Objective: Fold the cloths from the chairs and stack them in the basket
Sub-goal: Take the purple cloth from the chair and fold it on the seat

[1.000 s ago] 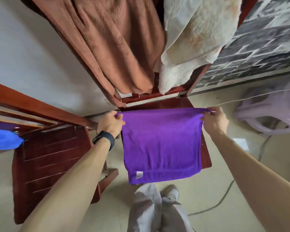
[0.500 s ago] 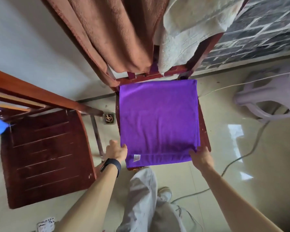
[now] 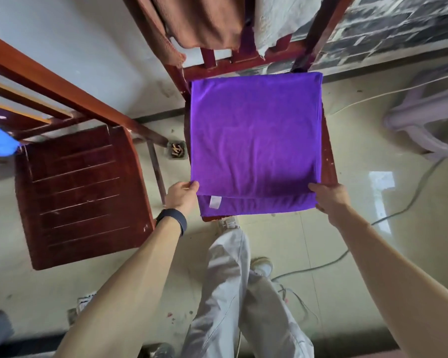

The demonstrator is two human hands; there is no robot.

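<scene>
Purple cloth (image 3: 254, 140) laid flat and doubled on the chair seat (image 3: 329, 161), far edge against the chair back. The lower layer's near edge, with white label (image 3: 215, 202), is exposed. Upper layer's near-left corner is pinched by the left hand (image 3: 183, 198), and the near-right corner is gripped by the right hand (image 3: 330, 200). Bare floor (image 3: 373, 140) is noted right of the seat, and a second chair (image 3: 80, 195) near on the left.

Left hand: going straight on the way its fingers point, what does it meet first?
The purple cloth: the left hand pinches its near left corner, fingers pointing across it toward the chair back. Nothing else seems to lie between, though depth is unclear.
</scene>
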